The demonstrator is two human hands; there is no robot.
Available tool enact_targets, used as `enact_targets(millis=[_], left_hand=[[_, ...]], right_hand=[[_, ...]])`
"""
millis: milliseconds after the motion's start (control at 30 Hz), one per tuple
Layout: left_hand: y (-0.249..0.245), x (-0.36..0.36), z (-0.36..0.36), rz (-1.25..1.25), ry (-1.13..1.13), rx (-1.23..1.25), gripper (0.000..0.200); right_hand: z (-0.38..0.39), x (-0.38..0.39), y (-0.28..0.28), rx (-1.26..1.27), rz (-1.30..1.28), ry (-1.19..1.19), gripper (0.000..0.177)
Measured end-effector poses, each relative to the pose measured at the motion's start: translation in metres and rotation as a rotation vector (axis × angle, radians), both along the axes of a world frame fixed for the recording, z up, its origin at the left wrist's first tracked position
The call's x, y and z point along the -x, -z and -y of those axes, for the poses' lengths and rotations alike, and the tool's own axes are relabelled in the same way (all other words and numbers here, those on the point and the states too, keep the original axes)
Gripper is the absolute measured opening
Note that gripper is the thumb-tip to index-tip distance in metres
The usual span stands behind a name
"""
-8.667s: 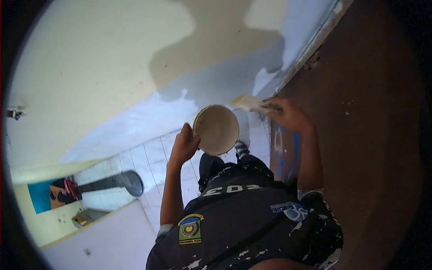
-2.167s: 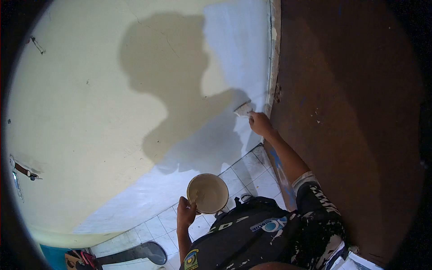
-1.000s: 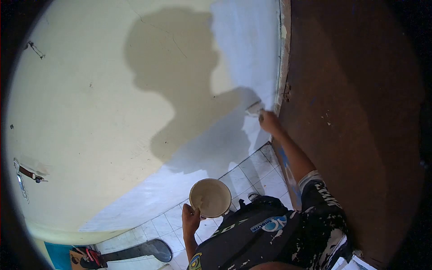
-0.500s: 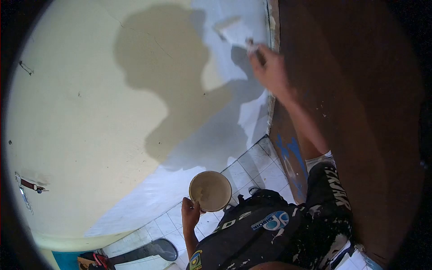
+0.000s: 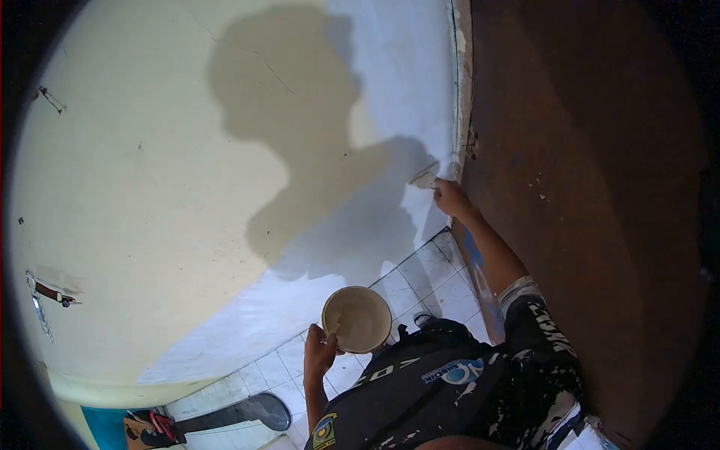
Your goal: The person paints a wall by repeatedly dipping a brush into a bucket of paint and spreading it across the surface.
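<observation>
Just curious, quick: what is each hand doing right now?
Left hand: closed on the rim of the paint bowl.
Right hand: closed on the paintbrush, against the wall.

Out of sight around the brush and the bowl

The brush (image 5: 424, 178) is small against the wall, its handle buried in the right hand (image 5: 450, 199), whose fingers cannot be told apart. The left hand (image 5: 319, 354) shows mostly its back; its fingers vanish under the bowl (image 5: 358, 319), whose contents cannot be made out. The dark long object (image 5: 234, 415) on the floor is too small to name, and the red-and-blue clutter (image 5: 150, 431) beside it is cut by the bottom edge.
</observation>
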State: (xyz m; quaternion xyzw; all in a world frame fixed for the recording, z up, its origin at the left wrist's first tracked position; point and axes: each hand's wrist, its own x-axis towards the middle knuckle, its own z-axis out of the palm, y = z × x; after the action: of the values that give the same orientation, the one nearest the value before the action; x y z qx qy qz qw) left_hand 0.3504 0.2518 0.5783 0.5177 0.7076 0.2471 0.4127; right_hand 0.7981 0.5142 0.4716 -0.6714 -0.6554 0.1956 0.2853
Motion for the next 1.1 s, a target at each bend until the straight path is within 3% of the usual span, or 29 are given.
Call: enact_targets(millis=[67, 100, 200, 300, 400, 533, 633, 700, 867, 933, 967, 1033, 1100], left_hand=[[-0.013, -0.007, 0.002, -0.037, 0.011, 0.0, 0.028], [-0.015, -0.009, 0.001, -0.073, 0.019, 0.004, 0.028], [0.042, 0.026, 0.005, -0.009, 0.002, -0.027, 0.028], [0.029, 0.018, 0.005, -0.112, 0.037, -0.053, 0.028], [0.052, 0.03, 0.004, 0.023, -0.034, -0.012, 0.029], [0.052, 0.033, 0.007, 0.08, -0.019, -0.069, 0.028], [0.031, 0.023, 0.012, 0.098, -0.043, -0.063, 0.029], [0.034, 0.026, 0.016, 0.084, -0.092, -0.08, 0.03], [0.061, 0.048, 0.025, 0.112, -0.126, -0.139, 0.031], [0.058, 0.047, 0.023, 0.079, -0.147, -0.097, 0.031], [0.066, 0.056, 0.02, 0.035, 0.008, -0.125, 0.025], [0.063, 0.054, 0.017, 0.042, 0.034, -0.126, 0.025], [0.048, 0.047, 0.013, 0.048, 0.06, -0.133, 0.025]], right_hand=[[-0.008, 0.009, -0.033, -0.248, -0.05, -0.019, 0.022], [-0.007, 0.017, -0.075, -0.207, -0.042, -0.03, 0.022], [-0.005, 0.029, -0.178, -0.206, -0.079, -0.065, 0.026], [0.011, 0.036, -0.262, -0.418, -0.118, -0.085, 0.027], [0.039, 0.043, -0.351, -0.561, -0.183, -0.073, 0.025], [0.051, 0.059, -0.425, -0.783, -0.143, -0.017, 0.025], [0.022, 0.076, -0.404, -0.761, -0.164, -0.035, 0.027], [-0.013, 0.087, -0.33, -0.98, -0.098, -0.006, 0.029], [-0.014, 0.093, -0.173, -0.962, -0.146, -0.011, 0.037], [0.001, 0.088, -0.134, -0.657, -0.099, 0.015, 0.037], [0.007, 0.084, -0.118, -0.653, -0.096, 0.027, 0.037], [0.019, 0.077, -0.09, -0.417, -0.042, 0.011, 0.035], [0.035, 0.069, -0.057, -0.335, -0.062, 0.02, 0.033]])
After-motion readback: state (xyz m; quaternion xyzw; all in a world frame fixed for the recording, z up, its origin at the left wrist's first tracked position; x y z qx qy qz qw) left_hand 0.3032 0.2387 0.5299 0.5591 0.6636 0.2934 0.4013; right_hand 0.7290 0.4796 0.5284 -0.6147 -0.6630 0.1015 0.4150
